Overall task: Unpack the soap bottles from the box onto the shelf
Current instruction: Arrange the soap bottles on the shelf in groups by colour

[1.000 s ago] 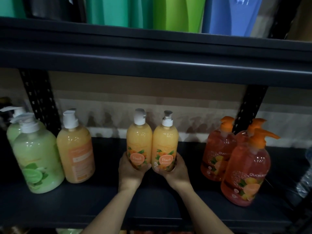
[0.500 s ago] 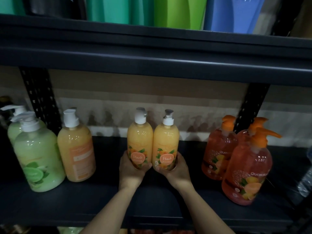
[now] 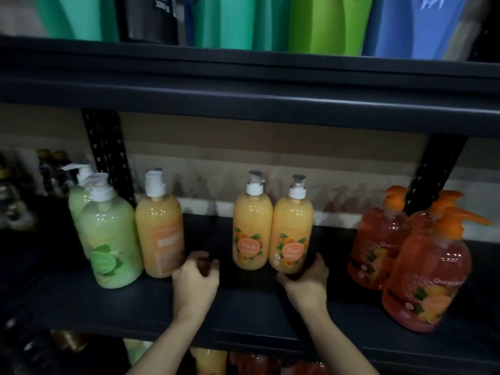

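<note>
Shelf [image 3: 243,309]: left hand [image 3: 196,277] has released left peach bottle [image 3: 253,220]

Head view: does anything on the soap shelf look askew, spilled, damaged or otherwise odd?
Only one thing: the lone peach bottle beside the green bottles shows its back label, while the middle peach bottle and the right peach bottle, gripped by the right hand, face front. No spill or damage shows.
</note>
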`<state>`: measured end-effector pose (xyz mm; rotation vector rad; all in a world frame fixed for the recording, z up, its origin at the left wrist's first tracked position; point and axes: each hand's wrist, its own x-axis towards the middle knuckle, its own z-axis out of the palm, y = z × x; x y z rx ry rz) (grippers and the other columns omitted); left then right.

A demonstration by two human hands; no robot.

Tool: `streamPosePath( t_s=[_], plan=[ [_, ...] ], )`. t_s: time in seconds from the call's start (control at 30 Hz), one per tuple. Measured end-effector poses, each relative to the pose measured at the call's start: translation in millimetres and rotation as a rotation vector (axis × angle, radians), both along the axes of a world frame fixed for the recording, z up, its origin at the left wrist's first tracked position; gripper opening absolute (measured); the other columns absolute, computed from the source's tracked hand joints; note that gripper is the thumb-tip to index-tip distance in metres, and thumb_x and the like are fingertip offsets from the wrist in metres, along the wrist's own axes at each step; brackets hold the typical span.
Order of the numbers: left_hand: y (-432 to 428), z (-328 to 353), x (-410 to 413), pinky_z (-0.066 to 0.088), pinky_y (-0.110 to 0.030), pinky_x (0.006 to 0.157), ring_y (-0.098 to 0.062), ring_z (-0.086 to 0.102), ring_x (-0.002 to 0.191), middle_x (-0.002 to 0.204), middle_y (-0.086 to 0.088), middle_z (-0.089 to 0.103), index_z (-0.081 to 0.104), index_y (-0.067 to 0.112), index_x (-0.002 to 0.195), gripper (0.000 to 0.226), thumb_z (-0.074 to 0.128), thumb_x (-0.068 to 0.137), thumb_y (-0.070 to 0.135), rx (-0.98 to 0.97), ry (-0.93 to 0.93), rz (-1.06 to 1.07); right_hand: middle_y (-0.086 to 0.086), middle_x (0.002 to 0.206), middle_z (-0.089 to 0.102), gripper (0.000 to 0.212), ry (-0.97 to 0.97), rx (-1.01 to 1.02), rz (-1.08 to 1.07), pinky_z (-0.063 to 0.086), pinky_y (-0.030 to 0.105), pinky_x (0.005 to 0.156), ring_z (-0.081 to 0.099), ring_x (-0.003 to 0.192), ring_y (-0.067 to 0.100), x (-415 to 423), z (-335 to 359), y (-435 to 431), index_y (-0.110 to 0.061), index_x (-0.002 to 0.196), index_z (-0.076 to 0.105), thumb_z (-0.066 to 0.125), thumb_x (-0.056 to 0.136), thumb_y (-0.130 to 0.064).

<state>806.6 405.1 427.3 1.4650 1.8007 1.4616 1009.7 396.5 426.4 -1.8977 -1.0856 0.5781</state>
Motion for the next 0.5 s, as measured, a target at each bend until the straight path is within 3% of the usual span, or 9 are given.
streamPosePath(
  t_s=[0.07, 0.1, 0.17, 0.23, 0.37, 0.5],
  plan=[
    [-12, 7, -15, 0.043, -0.028, 0.069, -0.02, 0.06, 0.07, 0.073, 0.004, 0.061, 0.061, 0.014, 0.088, 0.014, 0.073, 0.084, 0.019, 0.147, 0.012, 0.175, 0.016, 0.14, 0.036, 0.092, -0.085, 0.026, -0.079, 0.045, 0.04, 0.098, 0.041, 0.131, 0.033, -20, -1, -22, -0.007, 0.144, 0.03, 0.085, 0.072, -0.022],
    [-16, 8, -25, 0.044, -0.031, 0.07, -0.021, 0.059, 0.071, 0.077, 0.002, 0.06, 0.058, 0.013, 0.089, 0.018, 0.074, 0.083, 0.018, 0.196, 0.004, 0.236, 0.014, 0.137, 0.037, 0.081, -0.114, 0.013, -0.048, 0.044, 0.039, 0.099, 0.038, 0.131, 0.031, -34, -2, -30, -0.011, 0.138, 0.032, 0.081, 0.076, -0.023],
    [-17, 11, -36, 0.048, -0.039, 0.078, -0.026, 0.059, 0.088, 0.099, -0.005, 0.059, 0.056, 0.009, 0.106, 0.033, 0.075, 0.08, 0.016, 0.236, -0.007, 0.307, 0.005, 0.134, 0.037, 0.054, -0.144, -0.004, 0.12, 0.04, 0.032, 0.102, 0.037, 0.13, 0.022, -56, -4, -34, -0.026, 0.122, 0.038, 0.074, 0.083, -0.028],
    [-13, 13, -44, 0.047, -0.045, 0.088, -0.03, 0.053, 0.107, 0.12, -0.013, 0.052, 0.049, 0.003, 0.125, 0.056, 0.077, 0.078, 0.015, 0.227, 0.013, 0.358, -0.006, 0.136, 0.036, 0.039, -0.212, -0.023, 0.344, 0.037, 0.026, 0.105, 0.04, 0.13, 0.014, -75, -5, -28, -0.033, 0.118, 0.044, 0.068, 0.088, -0.035],
    [2, 11, -47, 0.04, -0.056, 0.106, -0.039, 0.038, 0.133, 0.147, -0.021, 0.034, 0.03, -0.001, 0.146, 0.087, 0.078, 0.078, 0.025, 0.161, 0.022, 0.357, -0.012, 0.151, 0.031, 0.055, -0.396, -0.006, 0.603, 0.033, 0.025, 0.112, 0.034, 0.139, 0.011, -96, -4, -13, -0.029, 0.145, 0.04, 0.053, 0.094, -0.049],
    [20, 14, -30, 0.03, -0.053, 0.112, -0.037, 0.029, 0.137, 0.149, -0.02, 0.029, 0.022, -0.001, 0.15, 0.109, 0.083, 0.072, 0.045, 0.156, -0.008, 0.338, -0.005, 0.157, 0.029, 0.065, -0.589, -0.016, 0.671, 0.027, 0.028, 0.117, 0.027, 0.144, 0.015, -106, -4, -3, -0.022, 0.151, 0.034, 0.044, 0.096, -0.054]
  ],
)
